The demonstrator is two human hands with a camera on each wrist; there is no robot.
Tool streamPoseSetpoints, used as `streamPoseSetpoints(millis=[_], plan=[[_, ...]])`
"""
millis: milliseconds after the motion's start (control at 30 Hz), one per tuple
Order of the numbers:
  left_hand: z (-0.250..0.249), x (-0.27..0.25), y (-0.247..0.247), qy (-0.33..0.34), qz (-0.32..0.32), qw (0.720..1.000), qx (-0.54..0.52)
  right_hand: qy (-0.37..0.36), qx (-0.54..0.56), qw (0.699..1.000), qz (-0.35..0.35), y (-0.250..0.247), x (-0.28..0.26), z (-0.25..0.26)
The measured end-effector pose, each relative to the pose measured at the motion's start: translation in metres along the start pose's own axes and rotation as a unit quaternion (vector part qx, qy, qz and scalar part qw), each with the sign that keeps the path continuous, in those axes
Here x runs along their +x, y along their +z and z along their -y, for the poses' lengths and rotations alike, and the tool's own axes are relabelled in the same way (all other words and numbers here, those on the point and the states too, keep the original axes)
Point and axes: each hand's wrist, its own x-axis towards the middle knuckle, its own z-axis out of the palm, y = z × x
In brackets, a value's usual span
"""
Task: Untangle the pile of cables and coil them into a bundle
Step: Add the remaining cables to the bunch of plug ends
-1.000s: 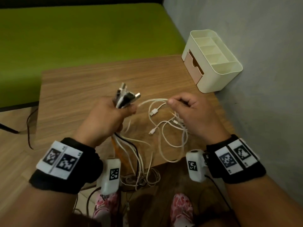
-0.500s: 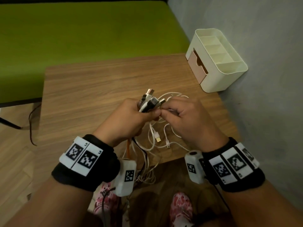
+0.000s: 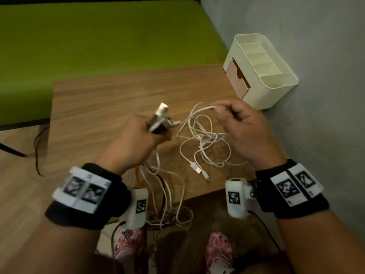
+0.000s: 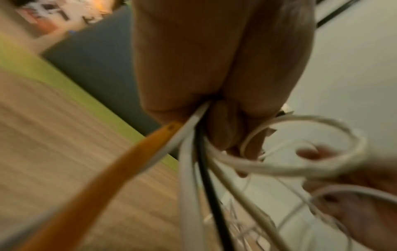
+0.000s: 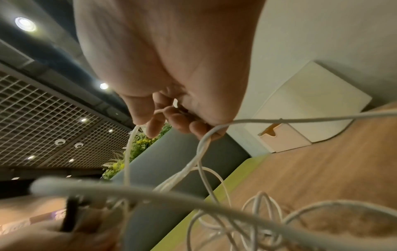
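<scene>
My left hand (image 3: 136, 141) grips a bunch of cable ends, and their plugs (image 3: 162, 119) stick up out of the fist. In the left wrist view an orange cable (image 4: 111, 171), white cables (image 4: 187, 161) and a black one (image 4: 206, 173) run down out of the fist (image 4: 214, 84). These cables hang over the table's near edge in a tangle (image 3: 169, 214). My right hand (image 3: 237, 123) pinches a white cable (image 3: 201, 109) above the wooden table (image 3: 98, 99). Loose white loops (image 3: 205, 143) lie under it, with two plugs (image 3: 197, 169) on the wood. The right wrist view shows the fingers (image 5: 171, 118) curled round the white cable (image 5: 201, 146).
A cream desk organiser (image 3: 260, 70) with a pink drawer stands at the table's far right, against the grey wall (image 3: 316, 56). A green bench (image 3: 98, 36) lies beyond the table. Pink shoes (image 3: 217, 248) and thin black cords (image 3: 39, 153) are on the floor.
The hands met at the plug bunch half a second ago. They have since drawn apart: my right hand pulled a white cable out to the right, and my left hand shifted left.
</scene>
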Motion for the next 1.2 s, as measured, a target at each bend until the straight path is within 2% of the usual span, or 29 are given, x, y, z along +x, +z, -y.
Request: streamPoseSetpoints(millis=[100, 167, 233, 333, 433, 533, 600, 667, 733, 800, 833, 900, 967, 1000, 1100, 1200], plan=[[-0.001, 0.002, 0.020, 0.016, 0.004, 0.998, 0.059, -0.008, -0.063, 0.996, 0.055, 0.008, 0.000, 0.001], [-0.002, 0.005, 0.023, 0.013, -0.026, 0.999, 0.033, 0.004, -0.153, 0.981, 0.115, 0.010, 0.001, -0.003], [-0.007, 0.004, 0.024, 0.031, -0.060, 0.998, 0.003, 0.006, -0.181, 0.973, 0.146, 0.012, 0.000, -0.007], [-0.015, 0.001, 0.027, 0.073, -0.028, 0.997, -0.025, -0.034, -0.152, 0.977, 0.145, 0.018, -0.003, -0.004], [-0.018, -0.001, 0.028, 0.073, 0.020, 0.996, -0.047, -0.083, -0.145, 0.980, 0.105, 0.020, -0.002, 0.001], [-0.017, 0.000, 0.024, 0.077, 0.021, 0.995, -0.061, -0.083, -0.138, 0.985, 0.063, 0.015, -0.003, 0.004], [-0.015, 0.000, 0.019, 0.059, 0.006, 0.981, -0.185, -0.050, -0.097, 0.992, 0.060, 0.014, -0.003, 0.005], [-0.014, 0.002, 0.009, 0.051, -0.018, 0.941, -0.334, -0.018, -0.078, 0.995, 0.064, 0.014, -0.002, 0.004], [-0.011, 0.004, -0.003, 0.055, -0.038, 0.916, -0.397, 0.018, -0.076, 0.995, 0.069, 0.012, -0.001, 0.002], [-0.004, 0.005, -0.011, 0.051, -0.055, 0.924, -0.376, 0.055, -0.051, 0.995, 0.068, 0.008, 0.001, -0.001], [-0.001, 0.005, -0.013, 0.039, -0.066, 0.941, -0.330, 0.072, -0.033, 0.995, 0.060, 0.007, 0.001, -0.002], [0.003, 0.006, -0.012, 0.005, -0.078, 0.984, -0.160, 0.081, -0.012, 0.996, 0.022, 0.004, 0.002, -0.003], [0.002, 0.006, -0.004, -0.006, -0.067, 0.997, -0.024, 0.062, -0.035, 0.997, 0.001, 0.003, 0.003, -0.002], [0.000, 0.004, 0.002, 0.002, -0.059, 0.998, 0.001, 0.052, -0.050, 0.997, 0.015, 0.004, 0.002, 0.000], [-0.011, -0.001, 0.016, 0.033, -0.004, 0.999, -0.010, 0.019, -0.107, 0.991, 0.078, 0.017, -0.002, 0.004], [-0.018, -0.005, 0.023, 0.049, 0.027, 0.997, -0.052, -0.028, -0.139, 0.988, 0.053, 0.026, -0.004, 0.004]])
